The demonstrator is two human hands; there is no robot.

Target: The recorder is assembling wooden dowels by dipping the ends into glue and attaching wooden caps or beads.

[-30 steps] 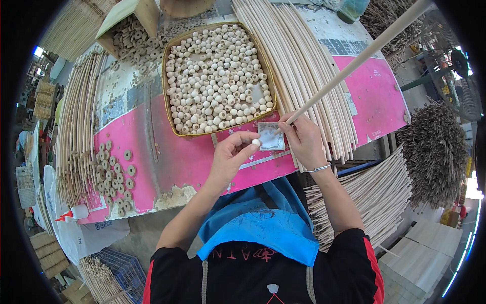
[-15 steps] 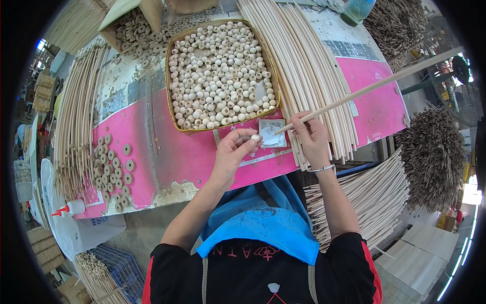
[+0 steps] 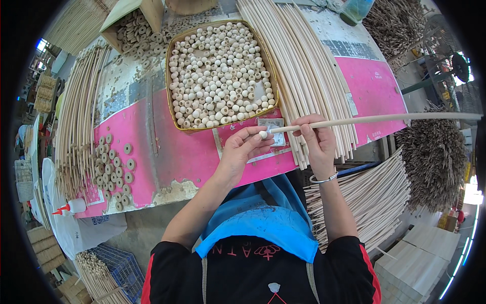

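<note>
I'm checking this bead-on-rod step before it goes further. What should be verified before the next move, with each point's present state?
1. Left hand pinches one wooden bead: ok.
2. Right hand has a grip on the long rod near its end: ok.
3. Rod tip meets the bead: ok.
4. Bead hole lined up with the tip: cannot tell, too small.
5. Basket of beads within reach on the pink table: ok.

A small pale wooden ball point(image 3: 262, 135) sits at the centre of the frame, touching the tip of a long, thin, pale stick point(image 3: 374, 119). The stick runs nearly level to the right edge.
</note>
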